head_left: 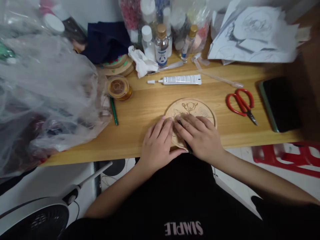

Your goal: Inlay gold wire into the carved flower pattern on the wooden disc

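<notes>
A round wooden disc (191, 104) with line drawings and a raised rim lies at the table's front edge. My left hand (157, 143) rests on its left side, fingers stretched forward, thumb reaching toward the front rim. Over the disc's right part lies my right hand (202, 135), its fingers bent round a slim dark tool (188, 146) that slants between both hands. The tool's front end is hidden near my fingertips. Behind the disc is a white tube (182, 79) with its cap off to the left.
Red-handled pliers (241, 102) and a phone (280, 104) lie right. Left are a wire spool (119, 87), a green pencil (113, 111) and large plastic bags (57, 90). Bottles (161, 46), crumpled tissue (143, 62) and printed papers (255, 31) stand or lie along the back.
</notes>
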